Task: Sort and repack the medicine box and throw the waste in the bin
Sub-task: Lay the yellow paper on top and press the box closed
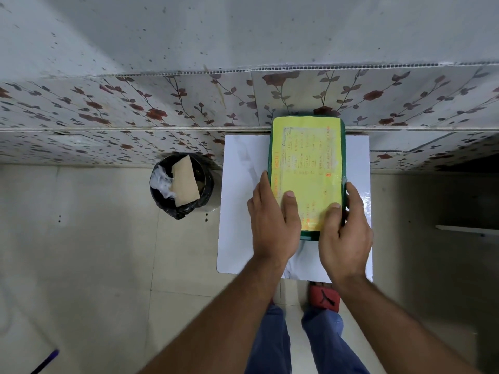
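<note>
Head view looks down on a green rectangular medicine box with a yellow paper label (307, 168), lid closed, on a white table (237, 211) right of centre. Left hand (272, 222) and right hand (345, 238) clasp its near end, fingers curled round the sides, thumbs on top. A black-lined round bin (181, 209) holding brown cardboard (185, 184) stands just beside the table at centre left.

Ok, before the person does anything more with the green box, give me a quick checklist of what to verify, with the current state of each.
1. Lid seated on green box: ok, yellow label faces up, no gap visible.
2. Left hand on box: ok, thumb on top, fingers at left edge.
3. Right hand on box: ok, gripping right edge.
4. Box fully on white table: ok.
5. Waste in bin: ok, cardboard and white plastic inside.
6. Contents sorted inside box: cannot tell, lid hides them.
</note>
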